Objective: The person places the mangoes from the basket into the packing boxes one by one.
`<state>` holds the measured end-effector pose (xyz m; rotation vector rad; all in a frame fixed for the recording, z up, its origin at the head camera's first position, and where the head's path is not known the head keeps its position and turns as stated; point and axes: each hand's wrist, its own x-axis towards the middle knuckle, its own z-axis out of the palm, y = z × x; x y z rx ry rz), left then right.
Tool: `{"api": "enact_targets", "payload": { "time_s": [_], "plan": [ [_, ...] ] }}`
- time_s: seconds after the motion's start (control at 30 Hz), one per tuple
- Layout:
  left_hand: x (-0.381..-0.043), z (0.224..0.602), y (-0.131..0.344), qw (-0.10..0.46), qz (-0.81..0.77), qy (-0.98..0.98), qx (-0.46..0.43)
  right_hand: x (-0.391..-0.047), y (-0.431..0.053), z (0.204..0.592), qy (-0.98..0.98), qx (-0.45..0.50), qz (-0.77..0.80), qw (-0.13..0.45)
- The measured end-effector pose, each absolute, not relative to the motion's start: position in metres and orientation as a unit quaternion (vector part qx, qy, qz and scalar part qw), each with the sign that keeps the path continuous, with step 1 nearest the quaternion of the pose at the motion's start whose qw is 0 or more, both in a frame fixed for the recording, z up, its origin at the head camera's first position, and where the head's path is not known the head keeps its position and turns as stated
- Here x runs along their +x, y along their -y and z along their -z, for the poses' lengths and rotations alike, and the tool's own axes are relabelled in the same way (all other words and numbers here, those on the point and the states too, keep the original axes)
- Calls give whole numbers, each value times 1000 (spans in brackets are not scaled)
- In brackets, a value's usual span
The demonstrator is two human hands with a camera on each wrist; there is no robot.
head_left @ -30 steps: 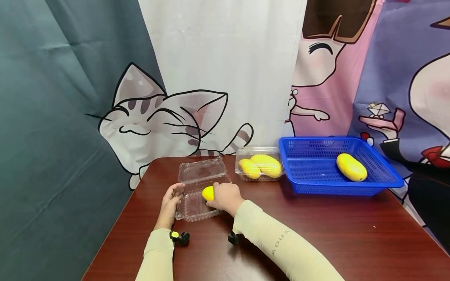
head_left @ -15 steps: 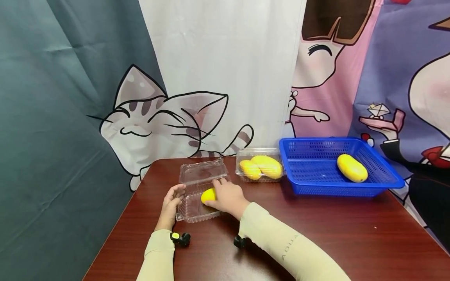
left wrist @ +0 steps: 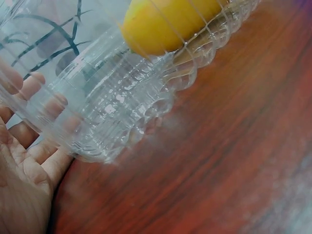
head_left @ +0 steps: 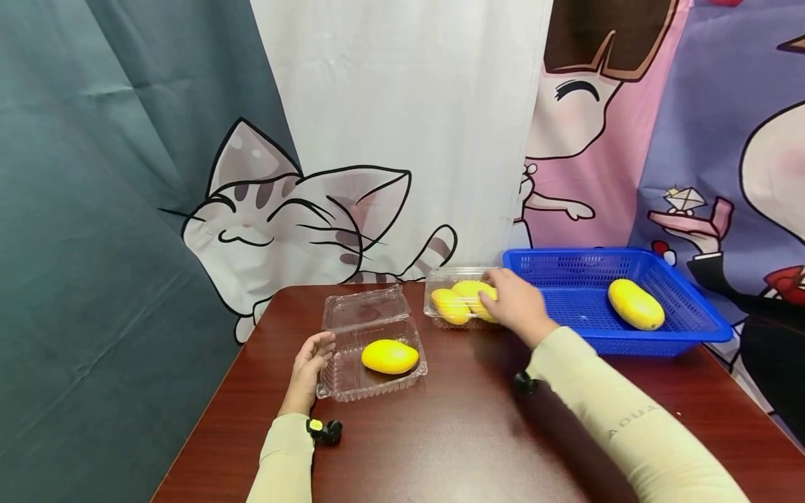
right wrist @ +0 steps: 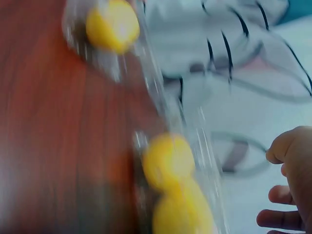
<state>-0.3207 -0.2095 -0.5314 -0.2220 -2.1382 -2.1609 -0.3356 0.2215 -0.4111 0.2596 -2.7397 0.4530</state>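
Observation:
A yellow mango [head_left: 390, 357] lies in the right part of a clear plastic clamshell box [head_left: 344, 370], whose lid [head_left: 366, 308] is folded back. At the box's left side is my left hand [head_left: 307, 370], its fingers loosely bent along the wall. The left wrist view shows those fingers [left wrist: 54, 105] behind the clear plastic, gripping nothing. My right hand [head_left: 518, 305] is in the air before the basket's left end, overlapping a second clear box [head_left: 442, 323] in the head view. It holds nothing, and its fingers are apart.
Two yellow mangoes [head_left: 451, 306] are in the second box, which has its lid down. To its right stands a blue plastic basket [head_left: 635, 344] with one long yellow mango [head_left: 636, 304] in it. A printed curtain [head_left: 402, 133] hangs behind the brown table [head_left: 440, 447].
My right hand has let go of the mango in the lidded-back box and moved right and away toward the basket. The left hand stays at the box's left side.

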Motion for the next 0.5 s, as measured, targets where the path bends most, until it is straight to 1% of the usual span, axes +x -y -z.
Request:
{"api": "enact_targets", "payload": {
  "time_s": [0.1, 0.23, 0.5],
  "plan": [
    [-322, 535, 210, 55, 700, 708, -72, -336, -259, 407, 968, 69, -159, 181],
    [-322, 536, 211, 64, 691, 716, -75, -337, -301, 406, 971, 42, -162, 172],
    [-321, 536, 208, 55, 691, 717, -74, -338, -371, 417, 981, 15, -127, 147]
  ]
}}
